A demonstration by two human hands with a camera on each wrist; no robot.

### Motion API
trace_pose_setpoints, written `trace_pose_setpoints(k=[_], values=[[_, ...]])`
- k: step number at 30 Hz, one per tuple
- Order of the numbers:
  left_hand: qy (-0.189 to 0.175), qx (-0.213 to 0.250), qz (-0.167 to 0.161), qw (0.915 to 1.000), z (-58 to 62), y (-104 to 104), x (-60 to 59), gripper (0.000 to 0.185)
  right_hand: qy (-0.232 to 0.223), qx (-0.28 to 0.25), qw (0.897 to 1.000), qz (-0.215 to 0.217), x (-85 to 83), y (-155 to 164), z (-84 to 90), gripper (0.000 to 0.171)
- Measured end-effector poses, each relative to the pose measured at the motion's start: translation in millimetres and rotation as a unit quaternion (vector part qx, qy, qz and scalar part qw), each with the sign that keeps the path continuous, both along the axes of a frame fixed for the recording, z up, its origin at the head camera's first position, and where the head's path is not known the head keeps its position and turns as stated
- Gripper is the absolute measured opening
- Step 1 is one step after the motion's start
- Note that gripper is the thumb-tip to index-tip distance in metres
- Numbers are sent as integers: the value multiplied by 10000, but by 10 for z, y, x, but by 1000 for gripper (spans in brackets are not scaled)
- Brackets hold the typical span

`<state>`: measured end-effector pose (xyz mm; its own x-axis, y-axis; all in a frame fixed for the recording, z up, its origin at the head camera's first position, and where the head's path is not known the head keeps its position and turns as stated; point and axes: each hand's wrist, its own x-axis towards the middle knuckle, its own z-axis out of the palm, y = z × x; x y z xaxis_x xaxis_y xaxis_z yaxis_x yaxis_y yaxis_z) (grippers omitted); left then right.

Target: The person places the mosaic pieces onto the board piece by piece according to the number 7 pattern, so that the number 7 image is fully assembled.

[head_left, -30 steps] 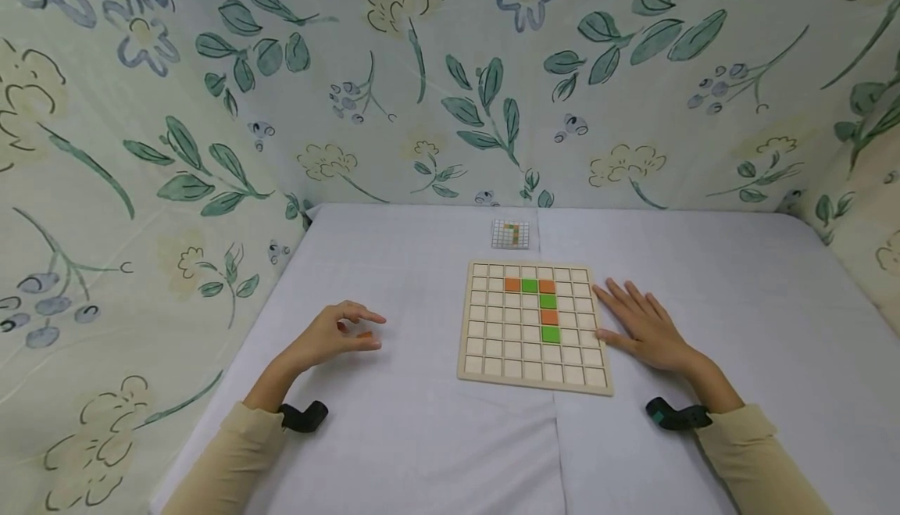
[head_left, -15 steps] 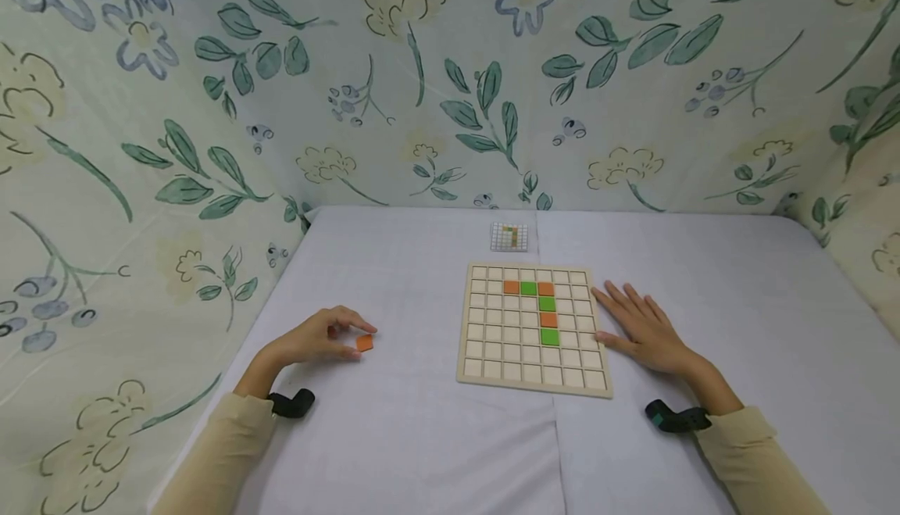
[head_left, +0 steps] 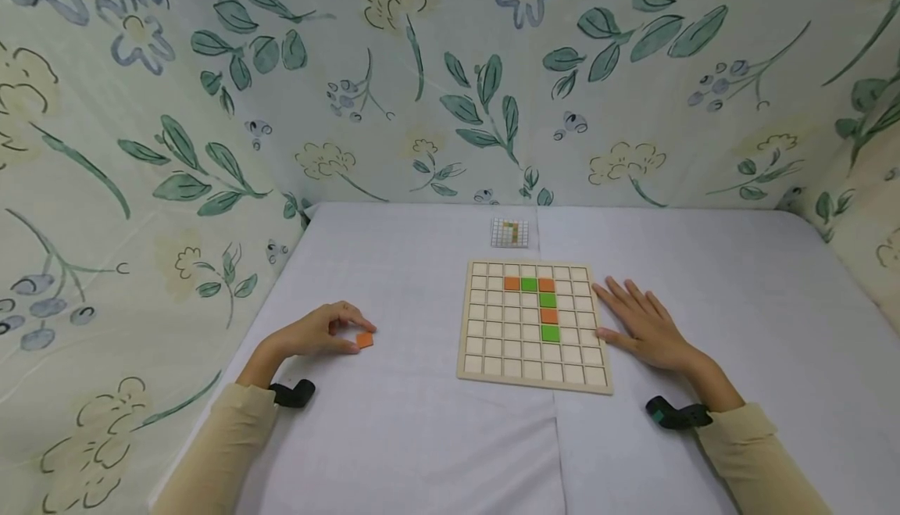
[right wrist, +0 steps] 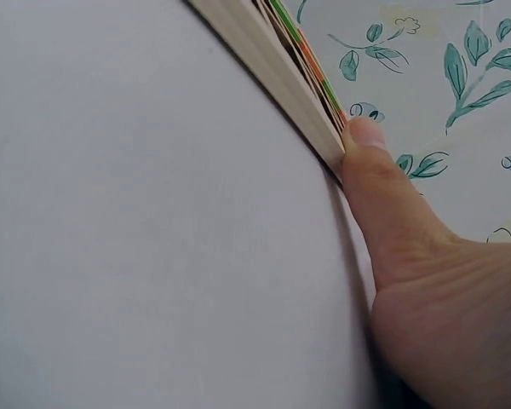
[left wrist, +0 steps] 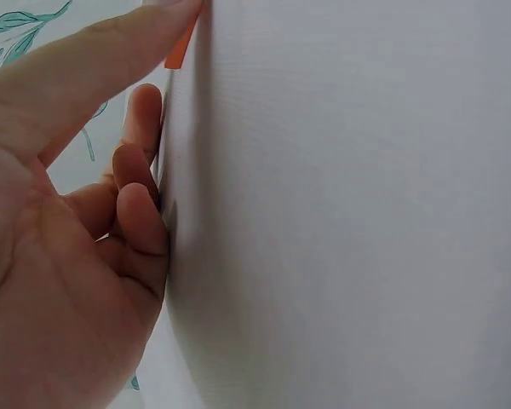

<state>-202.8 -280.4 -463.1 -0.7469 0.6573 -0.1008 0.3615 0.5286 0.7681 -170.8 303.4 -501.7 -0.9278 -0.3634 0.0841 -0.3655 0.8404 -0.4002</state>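
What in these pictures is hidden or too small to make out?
- Small card, head view: its pattern is too small to read.
- Orange tile, left wrist view: mostly hidden behind the left hand.
- Wooden board, right wrist view: seen edge-on, its grid hidden; the right hand shows only its thumb.
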Motion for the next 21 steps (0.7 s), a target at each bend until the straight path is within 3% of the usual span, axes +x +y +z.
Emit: trace_pose_setpoints(k=[12,21], values=[[-123,-69,-102,9998,-16,-40,-17,36,32,-63,10000,32,9,-3,-18,80],[20,-23,-120,9999,-24,-44,-24,31,121,-97,9999,24,10,-2,-24,80]])
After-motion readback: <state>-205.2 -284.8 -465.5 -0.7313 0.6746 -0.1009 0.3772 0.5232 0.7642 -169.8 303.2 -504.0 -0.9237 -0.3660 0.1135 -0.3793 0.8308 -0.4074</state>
